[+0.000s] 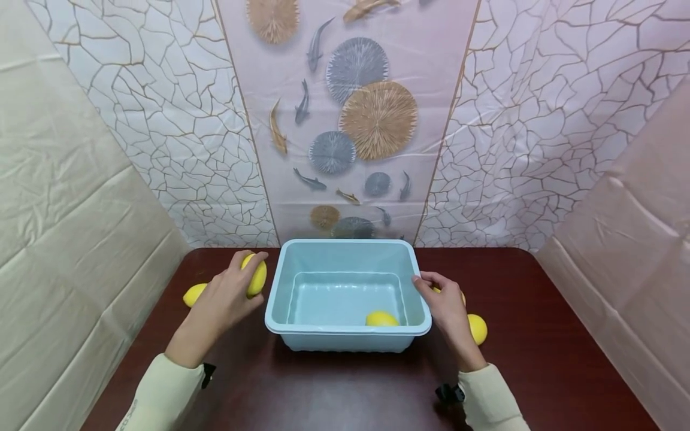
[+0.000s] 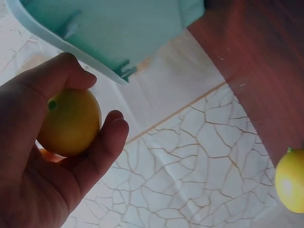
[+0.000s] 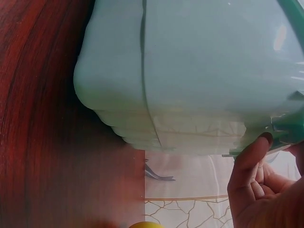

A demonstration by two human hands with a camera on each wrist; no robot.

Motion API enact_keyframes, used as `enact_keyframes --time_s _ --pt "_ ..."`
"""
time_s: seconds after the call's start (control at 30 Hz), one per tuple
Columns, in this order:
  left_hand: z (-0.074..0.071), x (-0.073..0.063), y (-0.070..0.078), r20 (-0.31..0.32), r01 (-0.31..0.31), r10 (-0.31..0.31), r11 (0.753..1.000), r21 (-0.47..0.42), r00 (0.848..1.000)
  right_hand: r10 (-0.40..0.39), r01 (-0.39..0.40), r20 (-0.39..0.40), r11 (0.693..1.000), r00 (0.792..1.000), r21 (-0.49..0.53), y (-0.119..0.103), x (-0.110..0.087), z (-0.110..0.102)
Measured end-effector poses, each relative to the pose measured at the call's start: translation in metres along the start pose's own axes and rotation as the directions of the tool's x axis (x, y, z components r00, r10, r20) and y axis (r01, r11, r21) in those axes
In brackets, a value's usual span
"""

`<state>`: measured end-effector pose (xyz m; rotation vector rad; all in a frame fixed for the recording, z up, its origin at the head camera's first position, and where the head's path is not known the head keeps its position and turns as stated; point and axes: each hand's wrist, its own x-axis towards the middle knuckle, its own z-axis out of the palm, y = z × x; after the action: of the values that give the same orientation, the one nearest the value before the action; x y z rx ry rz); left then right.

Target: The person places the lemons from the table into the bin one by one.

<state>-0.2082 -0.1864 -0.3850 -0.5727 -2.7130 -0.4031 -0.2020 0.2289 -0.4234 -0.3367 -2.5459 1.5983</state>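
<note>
My left hand point(image 1: 222, 294) grips a yellow lemon point(image 1: 257, 276) to the left of a light blue plastic tub point(image 1: 347, 342). In the left wrist view, thumb and fingers curl round this lemon point(image 2: 71, 124), its small green tip showing, with the tub's rim just beyond. My right hand point(image 1: 448, 308) is at the tub's right rim; the right wrist view shows bent fingers point(image 3: 249, 164) pinching the rim's edge. Inside the tub, another lemon point(image 1: 381, 318) lies near the front right, partly hidden by the front wall.
A lemon point(image 1: 193, 294) lies on the dark red-brown table point(image 1: 345, 389) behind the left hand. To the right, one lemon point(image 1: 477, 329) sits beside the right wrist, and yellow shows behind that hand. Patterned cloth point(image 1: 345, 120) hangs behind the table; pale cloth walls flank it.
</note>
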Motion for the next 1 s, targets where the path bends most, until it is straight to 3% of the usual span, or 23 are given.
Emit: enact_keyframes --time_s 0.33,0.67,0.87,1.0 --pt "-0.012 0.008 0.013 0.056 0.024 -0.014 0.982 -0.185 0.998 0.005 -0.005 0.012 1.0 1.0 0.007 0.002 0.002 0.003" --pt "-0.015 0.018 0.028 0.054 0.024 -0.013 0.978 -0.209 0.998 0.019 -0.019 0.028 1.0 0.999 0.008 -0.001 0.002 0.0" --pt "-0.016 0.027 0.043 0.087 0.094 -0.071 0.951 -0.296 0.994 0.034 -0.034 0.025 0.999 0.999 0.0 -0.001 0.002 -0.001" --pt "-0.011 0.032 0.044 0.086 0.126 -0.103 0.937 -0.327 0.991 0.028 -0.028 0.032 1.0 0.999 -0.002 0.0 0.002 0.0"
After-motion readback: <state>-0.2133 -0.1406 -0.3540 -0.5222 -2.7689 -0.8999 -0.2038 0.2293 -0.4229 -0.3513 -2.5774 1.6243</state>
